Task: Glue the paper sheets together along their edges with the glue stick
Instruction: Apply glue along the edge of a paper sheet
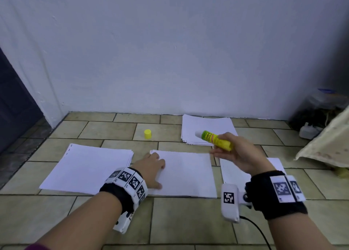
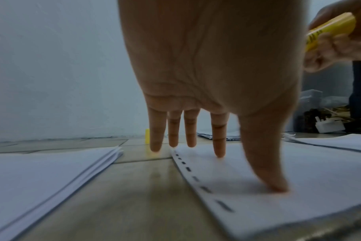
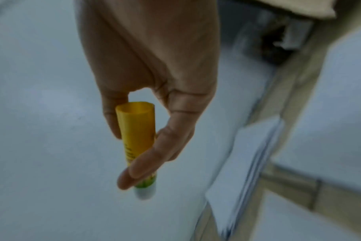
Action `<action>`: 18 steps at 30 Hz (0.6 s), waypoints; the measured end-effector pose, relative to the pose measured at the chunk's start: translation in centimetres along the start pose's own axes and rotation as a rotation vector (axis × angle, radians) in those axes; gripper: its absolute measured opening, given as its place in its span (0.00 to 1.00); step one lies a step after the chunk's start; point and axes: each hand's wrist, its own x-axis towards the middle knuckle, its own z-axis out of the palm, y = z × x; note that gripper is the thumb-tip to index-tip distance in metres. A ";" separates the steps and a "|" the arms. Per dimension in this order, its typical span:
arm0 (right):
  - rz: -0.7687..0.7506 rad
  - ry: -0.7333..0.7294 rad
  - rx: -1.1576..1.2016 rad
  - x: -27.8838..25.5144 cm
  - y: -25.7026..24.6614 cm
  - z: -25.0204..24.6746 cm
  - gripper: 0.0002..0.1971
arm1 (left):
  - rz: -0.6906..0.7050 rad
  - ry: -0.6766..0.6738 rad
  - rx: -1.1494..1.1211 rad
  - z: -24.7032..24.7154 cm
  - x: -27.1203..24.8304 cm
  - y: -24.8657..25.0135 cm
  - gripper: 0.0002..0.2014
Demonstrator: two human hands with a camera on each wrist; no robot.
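On beige tiled floor (image 1: 105, 130): left hand (image 1: 151, 167), fingers spread flat, pressing white punched paper sheet (image 1: 187, 176); right hand (image 1: 239, 155) gripping uncapped yellow-green glue stick (image 1: 217, 139), label unreadable.

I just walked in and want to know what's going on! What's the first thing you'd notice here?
The bright yellow glue stick jumps out: the right hand holds it uncapped in the air, above the white sheets. Its little yellow cap stands alone on the tiled floor, farther back near the wall. The left hand lies flat on the middle paper sheet, with more paper stacks lying around it.
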 end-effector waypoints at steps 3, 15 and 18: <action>0.139 -0.151 0.160 1.6 1.5 1.4 0.11 | -0.030 -0.002 -0.047 0.5 -0.2 -0.3 0.35; -0.280 0.099 -0.747 11.3 5.3 10.1 0.23 | -0.044 0.052 -0.115 0.6 0.0 -1.8 0.36; -0.316 0.074 -0.955 13.1 5.7 11.5 0.24 | -0.057 0.072 -0.124 0.8 0.2 -1.9 0.38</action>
